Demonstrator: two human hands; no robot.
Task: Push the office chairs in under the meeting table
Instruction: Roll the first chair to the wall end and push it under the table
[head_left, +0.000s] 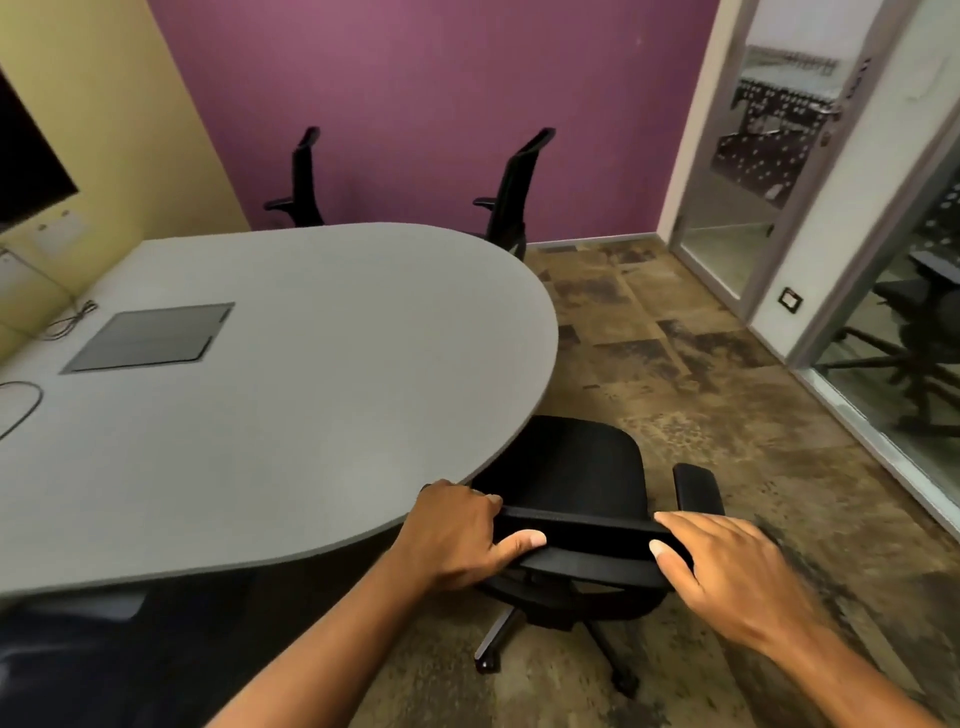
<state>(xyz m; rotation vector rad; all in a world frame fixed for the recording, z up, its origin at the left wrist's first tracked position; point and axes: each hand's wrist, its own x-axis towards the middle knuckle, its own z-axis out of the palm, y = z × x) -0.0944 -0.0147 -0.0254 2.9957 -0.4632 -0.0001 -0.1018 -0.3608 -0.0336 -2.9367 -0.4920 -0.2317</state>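
A black office chair (576, 467) stands at the near rounded end of the grey meeting table (322, 405), its seat partly under the table's edge. My left hand (457, 535) grips the left end of the chair's backrest top. My right hand (727, 566) holds the right end of the same backrest, fingers wrapped over it. On the far side of the table, against the purple wall, stand two more black chairs: one at the left (304, 182) and one at the right (511, 202).
A closed cable hatch (150, 338) and loose cables (67, 322) lie on the table. A dark screen (26, 161) hangs on the yellow wall at left. Patterned carpet (701, 364) stretches right toward a glass door (748, 171) and glass partition (904, 358).
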